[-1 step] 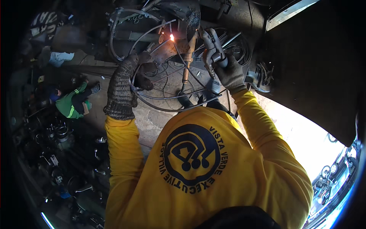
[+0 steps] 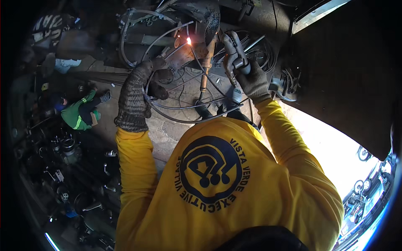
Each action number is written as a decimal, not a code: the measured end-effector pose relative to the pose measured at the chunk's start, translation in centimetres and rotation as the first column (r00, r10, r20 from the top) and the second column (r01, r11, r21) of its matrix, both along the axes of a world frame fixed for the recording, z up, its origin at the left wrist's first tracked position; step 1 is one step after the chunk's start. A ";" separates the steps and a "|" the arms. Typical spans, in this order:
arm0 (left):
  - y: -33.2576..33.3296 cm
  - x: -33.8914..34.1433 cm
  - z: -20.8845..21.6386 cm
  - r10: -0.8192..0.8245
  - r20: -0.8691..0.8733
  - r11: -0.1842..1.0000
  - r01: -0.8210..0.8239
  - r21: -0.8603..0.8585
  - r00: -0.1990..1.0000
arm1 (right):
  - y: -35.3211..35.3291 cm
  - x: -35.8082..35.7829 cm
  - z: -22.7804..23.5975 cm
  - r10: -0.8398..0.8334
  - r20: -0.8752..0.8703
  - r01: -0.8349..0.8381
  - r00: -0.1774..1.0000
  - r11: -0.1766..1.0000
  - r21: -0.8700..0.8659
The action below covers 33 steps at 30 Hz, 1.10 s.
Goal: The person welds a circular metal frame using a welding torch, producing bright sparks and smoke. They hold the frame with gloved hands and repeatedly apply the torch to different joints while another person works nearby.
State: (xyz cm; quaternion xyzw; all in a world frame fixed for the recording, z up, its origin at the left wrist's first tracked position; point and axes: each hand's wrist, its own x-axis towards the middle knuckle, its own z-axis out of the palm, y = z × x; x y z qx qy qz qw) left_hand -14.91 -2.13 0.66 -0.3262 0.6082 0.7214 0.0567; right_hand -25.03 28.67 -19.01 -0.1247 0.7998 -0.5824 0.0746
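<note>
My left hand, in a dark knitted glove, is closed on a frame of bent metal rods. Curved rods stretch from it across the space between my arms. On the right, my gloved right hand grips a grey metal pliers-like tool, its head pointing away from me. Between the hands, a bright orange glow shows at a rod by a rusty metal plate. An orange-brown handled tool stands beside the plate, left of the pliers-like tool; its exact kind is unclear.
Coiled wire lies beyond my right hand, near a dark panel. Thin rods lie to the left. A person in a green top is low at the left, above dark metal parts. Bright ground shows at right.
</note>
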 end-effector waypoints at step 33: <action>3.5 1.4 1.0 -0.394 -0.262 0.725 0.123 -0.677 0.881 | 0.6 1.2 5.3 0.258 -0.004 -0.248 0.966 0.936 0.251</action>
